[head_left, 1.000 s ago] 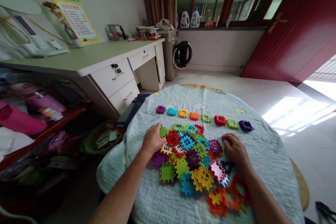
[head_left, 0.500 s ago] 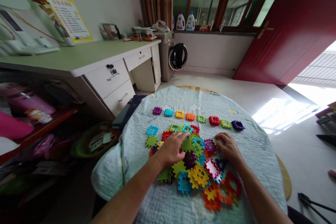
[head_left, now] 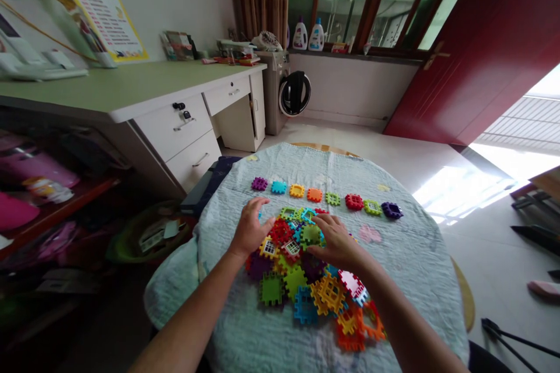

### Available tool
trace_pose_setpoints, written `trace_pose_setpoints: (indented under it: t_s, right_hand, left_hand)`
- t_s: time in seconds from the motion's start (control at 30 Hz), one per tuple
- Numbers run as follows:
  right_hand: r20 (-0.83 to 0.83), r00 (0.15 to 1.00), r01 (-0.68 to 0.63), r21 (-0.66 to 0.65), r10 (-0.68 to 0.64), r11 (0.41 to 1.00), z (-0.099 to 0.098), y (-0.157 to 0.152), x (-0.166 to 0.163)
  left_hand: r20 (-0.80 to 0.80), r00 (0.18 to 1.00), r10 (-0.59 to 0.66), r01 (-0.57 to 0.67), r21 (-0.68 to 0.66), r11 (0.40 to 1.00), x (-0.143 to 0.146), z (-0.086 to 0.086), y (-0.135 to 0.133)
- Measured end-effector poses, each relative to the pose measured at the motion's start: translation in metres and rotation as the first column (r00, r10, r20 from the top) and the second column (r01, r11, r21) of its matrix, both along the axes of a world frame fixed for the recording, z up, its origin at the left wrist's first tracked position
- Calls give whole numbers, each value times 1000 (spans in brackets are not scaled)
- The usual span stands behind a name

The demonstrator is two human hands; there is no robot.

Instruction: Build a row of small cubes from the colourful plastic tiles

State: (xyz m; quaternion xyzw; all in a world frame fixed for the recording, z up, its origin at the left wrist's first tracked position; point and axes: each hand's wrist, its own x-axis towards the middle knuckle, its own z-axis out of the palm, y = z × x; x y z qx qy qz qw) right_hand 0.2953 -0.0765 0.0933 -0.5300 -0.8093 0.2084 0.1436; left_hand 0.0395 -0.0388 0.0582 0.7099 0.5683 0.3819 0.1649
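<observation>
A heap of coloured, notched plastic tiles (head_left: pixel 306 285) lies on a round table under a pale blue quilted cloth (head_left: pixel 406 268). Beyond the heap runs a row of single tiles, from a purple one (head_left: pixel 259 183) on the left to a dark purple one (head_left: pixel 392 210) on the right. My left hand (head_left: pixel 249 227) rests at the heap's left edge, fingers curved and apart, covering tiles there. My right hand (head_left: pixel 335 240) lies stretched over the top of the heap, fingertips on a green tile (head_left: pixel 310 235). Neither hand has lifted a tile.
A long desk with drawers (head_left: pixel 175 122) stands to the left, cluttered low shelves (head_left: pixel 48 198) below it. A washing machine (head_left: pixel 289 90) sits by the far wall, a red door (head_left: pixel 476 46) to the right. Dark objects lie on the floor at right (head_left: pixel 520 341).
My right hand has slid left from the heap's right side onto its middle. My left hand reached into the heap, then drew back to the left edge, covering two loose tiles.
</observation>
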Motion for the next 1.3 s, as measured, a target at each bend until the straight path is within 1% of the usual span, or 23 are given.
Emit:
trace_pose_setpoints:
  t_s: [0.07, 0.13, 0.2, 0.27, 0.37, 0.47, 0.53, 0.67, 0.87, 1.0, 1.3]
  right_hand:
    - [44, 999, -1, -72, 4, 997, -3, 11, -2]
    - [63, 998, -21, -116, 28, 993, -4, 19, -2]
    - [74, 996, -36, -133, 46, 990, -3, 24, -4]
    - [79, 995, -42, -137, 53, 990, -2, 25, -6]
    - [44, 999, -26, -97, 31, 995, -3, 23, -6]
    - [-54, 999, -2, -16, 1, 1000, -4, 19, 0]
    - [-99, 995, -15, 7, 15, 1000, -3, 15, 4]
    - [-60, 996, -72, -41, 69, 997, -1, 7, 1]
    - [-15, 997, -83, -128, 81, 988, -3, 3, -11]
    - [10, 996, -92, -138, 94, 986, -2, 3, -13]
    - [15, 997, -78, -185, 82, 980, -4, 5, -7]
  left_hand:
    - [-21, 987, 160, -160, 11, 987, -21, -8, 16]
    - [-75, 960, 269, -268, 25, 963, -38, -15, 29]
    - [-146, 926, 348, -348, 26, 937, -49, -22, 37]
    - [-223, 895, 387, -394, 17, 919, -55, -29, 40]
    - [-306, 873, 379, -394, 15, 919, -55, -37, 39]
    - [-333, 867, 370, -386, 21, 922, -53, -39, 37]
    - [-336, 864, 375, -391, 23, 920, -52, -39, 37]
    - [-332, 865, 376, -392, 22, 920, -52, -38, 37]
    - [-318, 874, 367, -387, 2, 922, -52, -38, 36]
    - [-307, 881, 360, -379, -3, 925, -51, -37, 36]
    - [-363, 856, 367, -383, 30, 923, -52, -39, 37]
